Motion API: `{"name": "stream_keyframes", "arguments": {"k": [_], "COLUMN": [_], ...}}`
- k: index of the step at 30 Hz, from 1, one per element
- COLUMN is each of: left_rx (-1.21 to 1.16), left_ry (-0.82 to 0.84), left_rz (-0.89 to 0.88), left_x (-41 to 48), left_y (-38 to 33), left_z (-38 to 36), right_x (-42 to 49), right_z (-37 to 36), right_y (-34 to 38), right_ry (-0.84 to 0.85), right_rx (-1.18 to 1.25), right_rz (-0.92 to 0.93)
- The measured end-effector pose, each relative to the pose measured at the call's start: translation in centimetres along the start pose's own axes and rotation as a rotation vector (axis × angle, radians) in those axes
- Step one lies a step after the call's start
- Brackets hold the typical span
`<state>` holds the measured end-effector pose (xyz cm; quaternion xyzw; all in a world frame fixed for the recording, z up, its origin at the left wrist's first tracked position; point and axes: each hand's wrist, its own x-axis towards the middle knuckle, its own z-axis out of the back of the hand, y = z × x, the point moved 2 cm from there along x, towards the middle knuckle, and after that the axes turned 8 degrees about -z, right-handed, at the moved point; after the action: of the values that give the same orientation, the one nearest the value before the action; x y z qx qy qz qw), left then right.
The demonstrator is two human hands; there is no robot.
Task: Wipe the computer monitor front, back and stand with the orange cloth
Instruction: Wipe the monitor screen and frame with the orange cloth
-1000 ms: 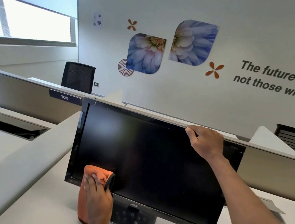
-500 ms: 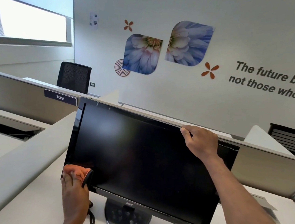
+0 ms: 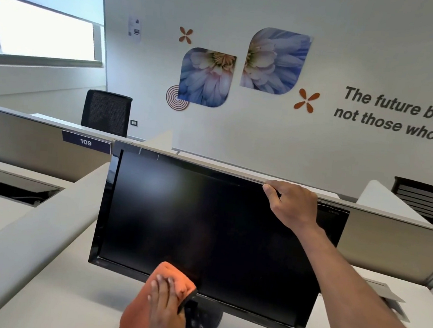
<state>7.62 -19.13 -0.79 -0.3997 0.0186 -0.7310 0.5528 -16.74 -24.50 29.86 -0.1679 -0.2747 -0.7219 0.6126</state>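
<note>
A black computer monitor (image 3: 217, 232) stands on a white desk (image 3: 49, 293), its dark screen facing me and tilted back a little. Its round black stand (image 3: 202, 324) shows below the bottom bezel. My left hand (image 3: 167, 308) presses the orange cloth (image 3: 174, 278) flat against the lower edge of the screen, left of centre, with the rest of the cloth hanging down under my palm. My right hand (image 3: 293, 204) grips the monitor's top edge toward its right side, fingers hooked over the back.
Grey partition panels (image 3: 386, 246) run behind the desk, one carrying a "109" label (image 3: 86, 142). A low divider (image 3: 34, 229) borders the desk's left side. Black office chairs (image 3: 106, 112) stand beyond the partitions. A grey cable flap (image 3: 385, 291) lies at the right.
My left hand slid the cloth out to the screen's bottom-left corner, then back right along the lower edge. My right hand kept its hold on the top edge.
</note>
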Motion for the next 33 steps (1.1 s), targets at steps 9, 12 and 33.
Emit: {"name": "stream_keyframes", "arguments": {"k": [9, 12, 33], "left_rx": [0.278, 0.311, 0.423], "left_ry": [0.196, 0.271, 0.472], "left_rz": [-0.76, -0.805, -0.737], "left_x": [-1.2, -0.5, 1.6], "left_y": [-2.4, -1.4, 4.2], "left_z": [-2.5, -1.1, 2.6], "right_x": [0.0, -0.1, 0.4], "right_z": [0.1, 0.1, -0.8], "right_y": [-0.2, -0.3, -0.5], "right_ry": [0.001, -0.002, -0.043], "right_rx": [0.023, 0.019, -0.008], "right_rz": [-0.004, 0.003, 0.031]}}
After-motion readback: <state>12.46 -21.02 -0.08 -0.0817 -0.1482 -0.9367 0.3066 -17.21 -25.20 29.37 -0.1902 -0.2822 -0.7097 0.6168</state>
